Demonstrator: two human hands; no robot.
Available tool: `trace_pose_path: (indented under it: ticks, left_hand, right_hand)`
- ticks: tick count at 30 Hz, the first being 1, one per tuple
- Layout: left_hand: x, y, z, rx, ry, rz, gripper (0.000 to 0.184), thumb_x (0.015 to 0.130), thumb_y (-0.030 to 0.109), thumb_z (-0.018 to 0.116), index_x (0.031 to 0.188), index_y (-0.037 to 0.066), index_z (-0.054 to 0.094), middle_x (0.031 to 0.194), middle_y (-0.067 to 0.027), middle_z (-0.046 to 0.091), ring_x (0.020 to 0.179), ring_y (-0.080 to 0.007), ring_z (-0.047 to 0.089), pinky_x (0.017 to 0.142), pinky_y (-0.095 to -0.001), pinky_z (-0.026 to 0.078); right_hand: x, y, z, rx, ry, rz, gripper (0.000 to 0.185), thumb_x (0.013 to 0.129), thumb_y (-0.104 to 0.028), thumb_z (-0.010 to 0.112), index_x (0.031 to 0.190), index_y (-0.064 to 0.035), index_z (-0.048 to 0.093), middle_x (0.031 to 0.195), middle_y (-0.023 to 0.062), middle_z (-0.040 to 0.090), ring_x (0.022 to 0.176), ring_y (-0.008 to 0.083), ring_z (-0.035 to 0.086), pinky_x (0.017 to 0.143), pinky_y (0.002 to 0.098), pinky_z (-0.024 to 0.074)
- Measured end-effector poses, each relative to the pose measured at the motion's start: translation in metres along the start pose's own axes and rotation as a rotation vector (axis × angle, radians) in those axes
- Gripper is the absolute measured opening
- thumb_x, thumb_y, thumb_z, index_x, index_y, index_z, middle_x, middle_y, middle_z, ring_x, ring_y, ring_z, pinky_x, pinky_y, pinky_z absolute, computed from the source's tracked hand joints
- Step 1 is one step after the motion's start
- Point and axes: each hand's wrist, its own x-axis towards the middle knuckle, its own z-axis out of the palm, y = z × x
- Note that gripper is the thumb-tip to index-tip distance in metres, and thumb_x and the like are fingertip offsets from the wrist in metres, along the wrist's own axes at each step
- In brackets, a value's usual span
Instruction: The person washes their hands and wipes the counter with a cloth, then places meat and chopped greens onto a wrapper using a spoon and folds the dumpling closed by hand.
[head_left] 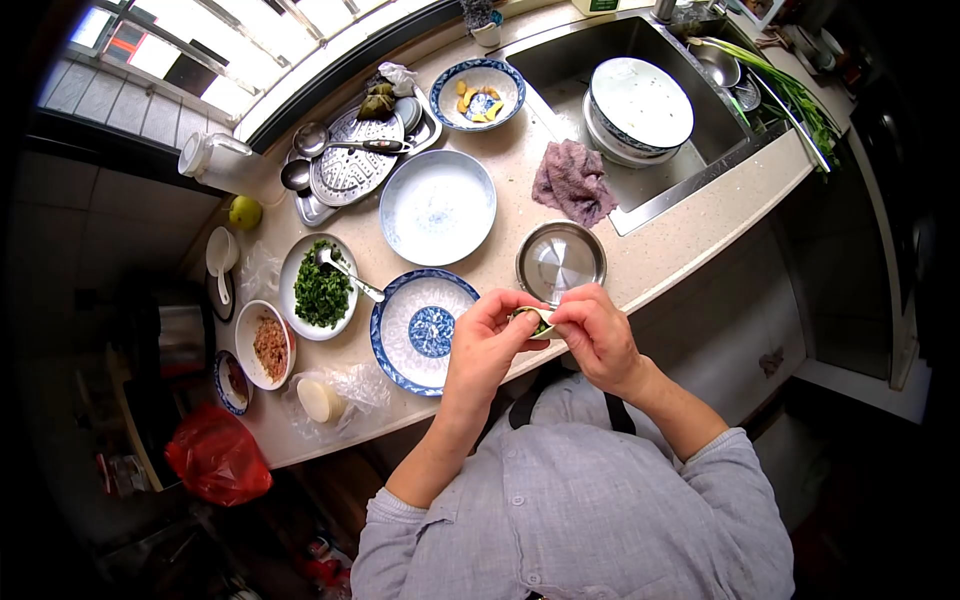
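Note:
Between my two hands is a dumpling (541, 322), a pale wrapper folded around chopped green filling. My left hand (488, 330) pinches one side of it, and my right hand (597, 330) pinches the other edge. Some green still shows in the opening. Just beyond my fingers stands a round steel bowl (561, 262). To the left of my left hand lies a blue-rimmed plate (400, 350). Farther left, a white dish holds chopped greens (322, 295) with a spoon (350, 275) resting in it. A stack of round wrappers (320, 400) sits on clear plastic near the counter's edge.
A bowl of minced meat (270, 348) stands at the left, above a red plastic bag (218, 455). Behind are a pale plate (437, 207), a tray with ladles (345, 160) and a patterned bowl (478, 95). A cloth (575, 183) lies by the sink (640, 205).

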Motion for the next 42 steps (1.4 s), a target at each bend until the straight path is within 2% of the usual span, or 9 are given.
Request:
trace_pose_path:
  ticks: [6,9,15,18,24,30,33,39,42]
  left_hand:
    - [0.001,-0.001,-0.001,0.195,-0.034,0.005,0.014,0.086,0.005,0.061,0.097,-0.004,0.061,0.089,-0.0073,0.064,0.077,-0.0110,0.062,0.067,-0.0258,0.057]
    - [0.004,-0.007,-0.004,0.212,-0.073,0.018,0.013,0.084,0.006,0.062,0.095,-0.002,0.063,0.079,-0.0035,0.065,0.069,-0.0078,0.061,0.063,-0.0214,0.052]
    - [0.007,-0.010,-0.007,0.286,-0.144,0.048,0.017,0.083,0.005,0.063,0.099,-0.002,0.064,0.081,-0.0042,0.066,0.071,-0.0082,0.062,0.064,-0.0212,0.051]
    - [0.009,-0.005,-0.007,0.246,-0.211,-0.024,0.020,0.084,0.005,0.063,0.102,-0.004,0.062,0.096,-0.0085,0.064,0.085,-0.0116,0.061,0.074,-0.0261,0.054]
    - [0.008,0.006,-0.002,-0.081,-0.181,-0.127,0.023,0.085,0.008,0.060,0.106,-0.002,0.059,0.103,-0.0097,0.061,0.096,-0.0158,0.060,0.080,-0.0317,0.054]
    - [0.008,0.000,-0.004,-0.160,-0.146,-0.151,0.020,0.083,0.006,0.062,0.102,-0.001,0.060,0.101,-0.0089,0.062,0.091,-0.0166,0.062,0.079,-0.0333,0.055]
    - [0.008,-0.005,-0.002,-0.151,-0.140,-0.112,0.018,0.084,0.007,0.061,0.100,-0.001,0.060,0.095,-0.0065,0.063,0.085,-0.0131,0.062,0.075,-0.0277,0.055]
    - [0.010,-0.009,0.001,0.024,-0.091,-0.076,0.019,0.084,0.004,0.062,0.101,-0.001,0.060,0.098,-0.0087,0.063,0.088,-0.0157,0.063,0.076,-0.0317,0.056]
    - [0.009,-0.007,0.000,-0.139,-0.097,-0.118,0.019,0.083,0.005,0.063,0.101,-0.001,0.060,0.097,-0.0093,0.063,0.089,-0.0156,0.063,0.076,-0.0316,0.056]
  right_hand:
    - [-0.002,0.003,-0.001,0.033,-0.062,-0.024,0.014,0.081,0.001,0.061,0.093,-0.0032,0.055,0.086,0.0124,0.056,0.069,0.0266,0.058,0.059,0.0335,0.0484]
    - [-0.004,0.005,-0.001,0.042,-0.053,-0.030,0.015,0.081,0.001,0.061,0.094,-0.0028,0.055,0.085,0.0123,0.057,0.070,0.0271,0.058,0.060,0.0339,0.0486]
    - [-0.009,0.001,0.000,0.101,0.025,0.063,0.014,0.080,0.004,0.061,0.091,-0.0018,0.055,0.082,0.0121,0.057,0.069,0.0255,0.056,0.058,0.0323,0.0471]
    - [-0.011,0.002,-0.003,0.074,0.025,0.080,0.013,0.080,0.005,0.061,0.090,-0.0017,0.056,0.082,0.0118,0.056,0.068,0.0247,0.055,0.058,0.0317,0.0463]
    - [-0.010,0.002,-0.006,0.048,0.056,0.101,0.013,0.081,0.004,0.061,0.091,-0.0026,0.056,0.087,0.0117,0.054,0.071,0.0243,0.055,0.059,0.0313,0.0463]
    - [-0.007,0.000,-0.005,0.078,0.081,0.107,0.013,0.081,0.002,0.062,0.091,-0.0026,0.055,0.090,0.0117,0.055,0.074,0.0233,0.056,0.061,0.0306,0.0472]
    - [-0.007,-0.001,-0.005,0.084,0.071,0.102,0.013,0.081,0.002,0.062,0.091,-0.0023,0.055,0.090,0.0123,0.056,0.074,0.0240,0.057,0.061,0.0306,0.0476]
    - [-0.009,0.003,-0.003,0.058,0.069,0.059,0.012,0.081,0.003,0.061,0.090,-0.0020,0.055,0.089,0.0126,0.057,0.071,0.0250,0.058,0.059,0.0311,0.0477]
    - [-0.010,0.003,-0.004,0.072,0.078,0.097,0.012,0.081,0.003,0.061,0.090,-0.0020,0.055,0.088,0.0124,0.057,0.071,0.0249,0.058,0.059,0.0312,0.0476]
